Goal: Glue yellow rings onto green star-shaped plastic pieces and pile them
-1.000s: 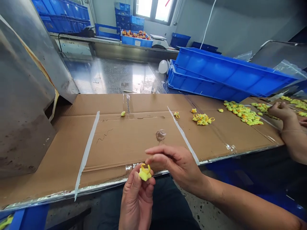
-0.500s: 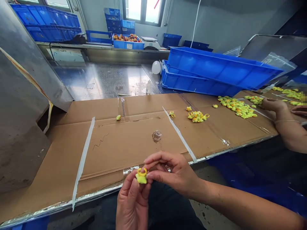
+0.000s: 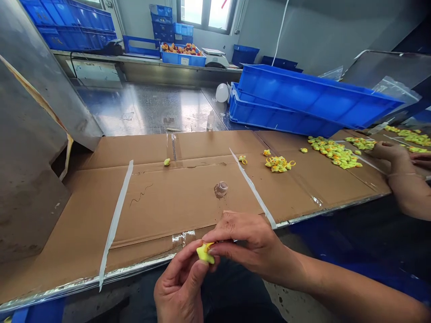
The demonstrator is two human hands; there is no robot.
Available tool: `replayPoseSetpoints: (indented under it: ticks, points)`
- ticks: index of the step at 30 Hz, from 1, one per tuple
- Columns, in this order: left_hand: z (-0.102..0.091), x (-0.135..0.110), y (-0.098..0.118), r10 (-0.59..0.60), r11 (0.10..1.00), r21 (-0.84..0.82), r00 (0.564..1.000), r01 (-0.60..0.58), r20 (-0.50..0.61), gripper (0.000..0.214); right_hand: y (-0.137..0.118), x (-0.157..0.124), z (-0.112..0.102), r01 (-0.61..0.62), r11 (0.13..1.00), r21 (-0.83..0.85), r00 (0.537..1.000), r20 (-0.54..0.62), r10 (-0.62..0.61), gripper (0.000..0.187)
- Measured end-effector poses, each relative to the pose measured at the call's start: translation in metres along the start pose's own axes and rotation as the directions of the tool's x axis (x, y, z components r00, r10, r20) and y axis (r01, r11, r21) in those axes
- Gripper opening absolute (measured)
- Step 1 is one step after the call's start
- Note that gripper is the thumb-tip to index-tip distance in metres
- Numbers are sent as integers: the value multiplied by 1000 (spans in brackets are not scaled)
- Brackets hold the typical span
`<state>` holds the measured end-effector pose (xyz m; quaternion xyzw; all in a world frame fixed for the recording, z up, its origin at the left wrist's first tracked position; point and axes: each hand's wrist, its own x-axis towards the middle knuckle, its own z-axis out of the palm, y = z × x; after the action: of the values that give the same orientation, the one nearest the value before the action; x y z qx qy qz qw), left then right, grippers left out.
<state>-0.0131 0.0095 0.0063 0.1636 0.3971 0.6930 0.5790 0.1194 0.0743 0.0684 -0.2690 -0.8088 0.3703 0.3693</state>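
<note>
Above the table's front edge, my left hand (image 3: 184, 280) pinches a small yellow-green toy figure (image 3: 204, 254) between thumb and fingers. A yellow ring (image 3: 208, 245) sits on the figure's upper side, partly covered by fingertips. My right hand (image 3: 251, 242) comes in from the right, its thumb and forefinger closed on that ring. Beyond the hands, a small clear cup (image 3: 221, 189) stands on the cardboard sheet (image 3: 164, 202). A lone yellow-green piece (image 3: 167, 162) lies at the left, and a figure with a ring (image 3: 243, 159) lies near the right tape strip.
A pile of ringed figures (image 3: 279, 164) and a larger pile of yellow-green pieces (image 3: 336, 152) lie to the right. Another person's hand (image 3: 390, 152) is beside them. Stacked blue crates (image 3: 313, 98) stand behind, near a clear bottle (image 3: 210, 121). A metal housing (image 3: 30, 179) borders the left.
My right thumb and forefinger have closed over the ring, which stood more exposed before. The figure has tilted and shifted slightly right. My left hand has turned a little.
</note>
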Motion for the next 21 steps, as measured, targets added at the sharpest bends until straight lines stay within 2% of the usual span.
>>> replayPoseSetpoints:
  ticks: [5,8,12,14,17,19,21]
  points:
    - [15,-8,8,-10,1000,13,988,12,-155,31,-4,-1,2,-131,990,54,991,-28,133,8]
    - [18,-12,8,27,998,57,982,-16,-185,30,-7,-2,4,-194,974,118,980,-14,197,6]
    - [16,-15,4,143,987,98,971,-126,-192,27,-12,-2,6,-160,981,110,987,1,161,7]
    - [15,-14,3,154,986,88,969,-139,-192,26,-13,-1,7,-135,987,86,991,-10,136,7]
    - [13,-8,7,68,997,28,991,-65,-113,25,-10,2,9,-177,975,136,984,-9,180,5]
    - [12,-4,11,-64,998,-32,995,62,-74,25,-7,3,10,-230,946,228,971,-18,240,15]
    - [12,-2,15,-218,973,-102,972,208,-93,29,-3,1,11,-250,915,318,959,-51,280,25]
